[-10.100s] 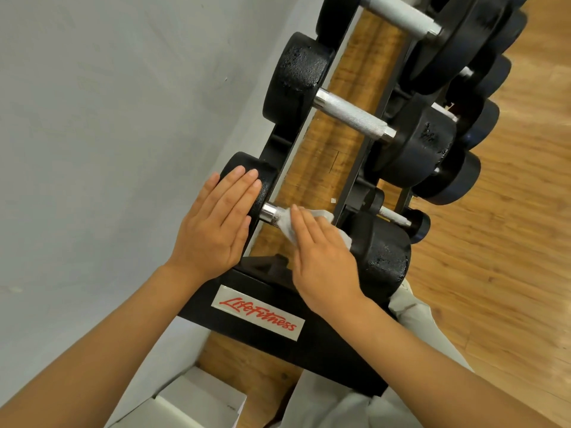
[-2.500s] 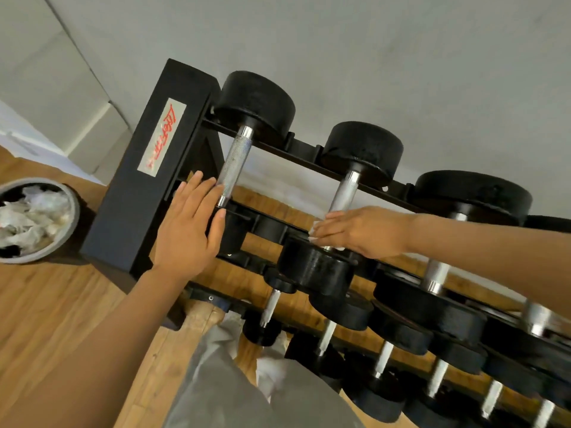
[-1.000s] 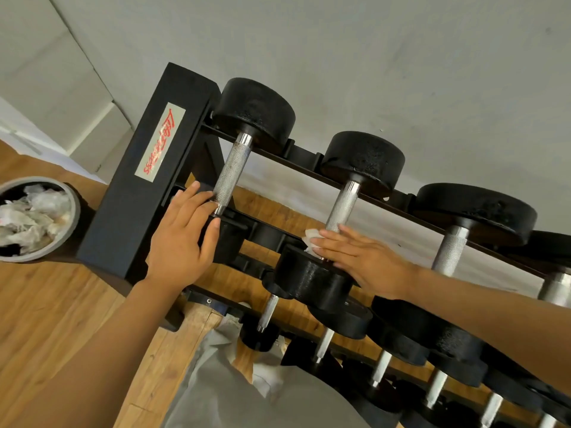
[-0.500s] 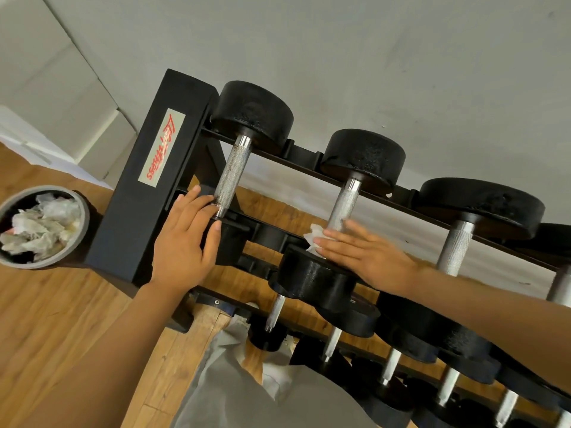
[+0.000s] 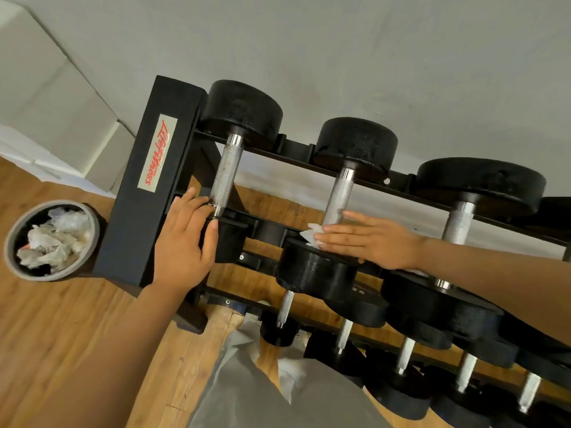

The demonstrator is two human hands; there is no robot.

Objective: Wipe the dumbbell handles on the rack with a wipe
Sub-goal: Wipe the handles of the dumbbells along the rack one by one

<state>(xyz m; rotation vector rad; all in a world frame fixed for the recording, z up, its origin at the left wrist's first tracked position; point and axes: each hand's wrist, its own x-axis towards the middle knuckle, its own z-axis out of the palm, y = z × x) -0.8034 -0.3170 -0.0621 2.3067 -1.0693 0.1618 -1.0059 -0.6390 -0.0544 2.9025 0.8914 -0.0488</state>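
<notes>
**Wipe pressed to the second dumbbell handle on the top tier of the rack**

A small white wipe (image 5: 312, 234) lies under the straight fingers of the right hand (image 5: 370, 239), pressed against the lower end of a knurled steel handle (image 5: 338, 196), just above that dumbbell's near black head (image 5: 315, 270). The wipe is thin, soft and light; it would probably bunch or tear on the rough knurling, so it is best kept flat under the fingers or wrapped round the bar. The handle is stiff metal, and the dumbbell looks heavy enough to stay seated in its cradle while rubbed.

The left hand (image 5: 182, 245) rests with relaxed fingers on the near head of the first dumbbell, beside its handle (image 5: 225, 174), holding nothing. The two hands are well apart.

The black rack (image 5: 145, 196) carries a red-lettered label on its end post. A third handle (image 5: 458, 222) stands just past the right wrist. Lower tiers hold smaller dumbbells (image 5: 285, 307). The heads at each end of a handle leave little room for the fingers there.

On the wooden floor (image 5: 46, 335), left of the rack, a round bin (image 5: 51, 240) holds crumpled white wipes. Grey trousers (image 5: 247, 393) show at the bottom edge.
</notes>
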